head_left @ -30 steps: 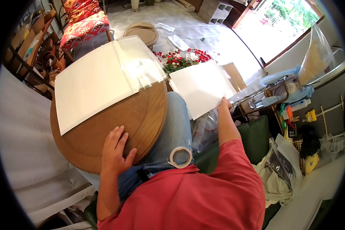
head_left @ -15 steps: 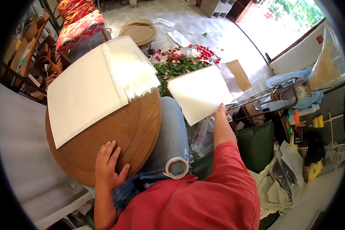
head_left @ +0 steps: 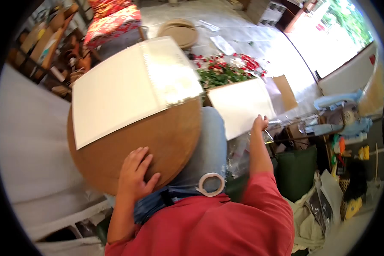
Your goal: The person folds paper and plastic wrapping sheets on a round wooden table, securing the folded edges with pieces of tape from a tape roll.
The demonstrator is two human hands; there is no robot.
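Observation:
My left hand (head_left: pixel 135 173) lies palm down with its fingers apart on the near part of a round brown wooden table (head_left: pixel 158 145). Large white sheets (head_left: pixel 115 98), with a clear plastic sleeve (head_left: pixel 170 70) at their right side, cover the far part of that table. Over to the right, my right hand (head_left: pixel 260 123) is closed, its fingers curled at the near edge of a stack of white paper (head_left: pixel 241 104). How many sheets it pinches is hidden. A roll of tape (head_left: pixel 211 184) rests on my lap.
Red and white flowers with green leaves (head_left: pixel 222 72) lie beyond the paper stack. A brown cardboard piece (head_left: pixel 285 91) sticks out at its right. A tan round stool (head_left: pixel 178 33) and a patterned chair (head_left: pixel 111 25) stand farther back. A dark green cushion (head_left: pixel 296 173) is at my right.
The whole view has shifted, so everything appears farther right. My left hand stays flat on the table. My right hand remains at the paper's edge, its fingers more curled.

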